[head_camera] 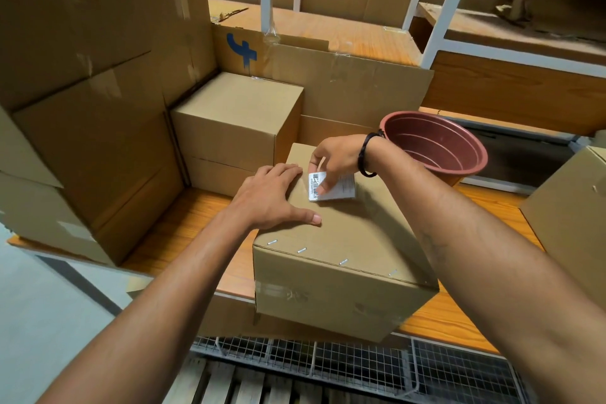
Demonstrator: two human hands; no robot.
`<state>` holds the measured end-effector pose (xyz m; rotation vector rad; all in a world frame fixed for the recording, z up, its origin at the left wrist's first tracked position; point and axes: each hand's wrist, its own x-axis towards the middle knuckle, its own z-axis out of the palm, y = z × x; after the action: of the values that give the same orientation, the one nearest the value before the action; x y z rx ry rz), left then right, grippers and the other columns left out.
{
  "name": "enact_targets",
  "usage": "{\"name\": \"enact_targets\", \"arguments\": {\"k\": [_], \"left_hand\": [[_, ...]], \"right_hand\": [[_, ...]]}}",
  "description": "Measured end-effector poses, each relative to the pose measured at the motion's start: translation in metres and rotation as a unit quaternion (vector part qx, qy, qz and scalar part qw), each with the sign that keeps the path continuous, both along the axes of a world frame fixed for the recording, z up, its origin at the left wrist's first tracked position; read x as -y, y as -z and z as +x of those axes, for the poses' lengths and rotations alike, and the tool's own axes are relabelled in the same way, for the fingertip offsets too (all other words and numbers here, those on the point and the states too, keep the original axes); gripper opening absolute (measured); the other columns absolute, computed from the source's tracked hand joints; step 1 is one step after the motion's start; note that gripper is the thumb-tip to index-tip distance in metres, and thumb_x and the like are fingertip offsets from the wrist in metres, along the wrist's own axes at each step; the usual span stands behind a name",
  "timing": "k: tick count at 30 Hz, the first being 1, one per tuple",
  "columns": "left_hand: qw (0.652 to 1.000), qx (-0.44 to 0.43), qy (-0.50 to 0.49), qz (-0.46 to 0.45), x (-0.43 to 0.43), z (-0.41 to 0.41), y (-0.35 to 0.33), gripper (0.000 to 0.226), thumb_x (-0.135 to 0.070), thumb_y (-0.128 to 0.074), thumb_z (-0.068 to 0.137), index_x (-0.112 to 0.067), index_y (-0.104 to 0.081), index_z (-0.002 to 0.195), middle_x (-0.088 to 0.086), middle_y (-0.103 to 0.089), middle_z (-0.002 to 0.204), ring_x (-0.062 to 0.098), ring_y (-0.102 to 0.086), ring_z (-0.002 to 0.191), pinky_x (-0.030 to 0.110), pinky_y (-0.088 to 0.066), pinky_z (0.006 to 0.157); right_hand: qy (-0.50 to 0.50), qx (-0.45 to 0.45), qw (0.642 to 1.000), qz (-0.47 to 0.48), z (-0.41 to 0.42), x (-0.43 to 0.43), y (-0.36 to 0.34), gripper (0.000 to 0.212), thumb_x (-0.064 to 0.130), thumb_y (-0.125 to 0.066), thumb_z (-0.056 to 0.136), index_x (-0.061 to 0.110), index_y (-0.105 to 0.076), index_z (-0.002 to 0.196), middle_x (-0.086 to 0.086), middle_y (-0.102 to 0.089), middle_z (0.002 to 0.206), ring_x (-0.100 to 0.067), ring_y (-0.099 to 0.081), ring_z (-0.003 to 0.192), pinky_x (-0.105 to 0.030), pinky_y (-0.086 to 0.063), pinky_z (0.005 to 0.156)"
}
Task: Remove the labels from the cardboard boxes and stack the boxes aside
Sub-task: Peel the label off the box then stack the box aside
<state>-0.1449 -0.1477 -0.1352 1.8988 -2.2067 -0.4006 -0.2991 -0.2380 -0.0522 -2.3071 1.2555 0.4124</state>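
Reddish pot [436,147] sits just behind the box [344,239] and label [344,191].

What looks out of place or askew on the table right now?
The nearest box sits skewed, its front corner overhanging the table edge. A reddish plastic pot leans tilted behind it, odd among cardboard.

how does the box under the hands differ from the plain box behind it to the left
The stapled brown cardboard box in front bears a white barcode label; the plain cardboard box behind shows none. The front box has the left hand pressing it and the right hand pinching the label; the rear box is untouched, atop another box. Both are closed cardboard.
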Motion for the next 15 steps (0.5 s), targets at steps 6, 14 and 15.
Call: {"name": "enact_targets", "arguments": {"k": [6, 14, 15], "left_hand": [[1.0, 0.008, -0.006, 0.009, -0.001, 0.0, 0.0, 0.122, -0.094, -0.047, 0.055, -0.031, -0.012, 0.154, -0.006, -0.025, 0.159, 0.024, -0.026, 0.141, 0.049, -0.031, 0.109], [0.997, 0.071, 0.025, -0.003, 0.0, 0.0, -0.007, 0.12, -0.1, -0.029, 0.053, -0.036, -0.018, 0.153, -0.008, -0.02, 0.161, 0.026, -0.014, 0.146, 0.05, -0.015, 0.116], [0.995, 0.09, 0.036, -0.008, 0.002, -0.001, -0.009, 0.116, -0.098, -0.03, 0.056, -0.035, -0.02, 0.153, -0.007, -0.02, 0.161, 0.027, -0.01, 0.147, 0.051, -0.008, 0.118]], "right_hand": [[0.037, 0.056, 0.998, 0.0, -0.015, 0.001, 0.0, 0.027, 0.024, -0.081, 0.077, 0.025, -0.068, 0.101, 0.007, -0.067, 0.087, -0.014, -0.064, 0.085, -0.028, -0.056, 0.072], [0.228, 0.275, 0.934, 0.028, -0.086, -0.004, -0.002, 0.019, 0.011, -0.085, 0.069, 0.008, -0.073, 0.084, -0.013, -0.075, 0.089, -0.022, -0.071, 0.079, -0.039, -0.059, 0.077], [0.258, 0.297, 0.919, 0.038, -0.096, -0.004, 0.003, 0.018, 0.013, -0.085, 0.069, 0.008, -0.073, 0.082, -0.012, -0.075, 0.086, -0.022, -0.071, 0.08, -0.037, -0.058, 0.077]]}}
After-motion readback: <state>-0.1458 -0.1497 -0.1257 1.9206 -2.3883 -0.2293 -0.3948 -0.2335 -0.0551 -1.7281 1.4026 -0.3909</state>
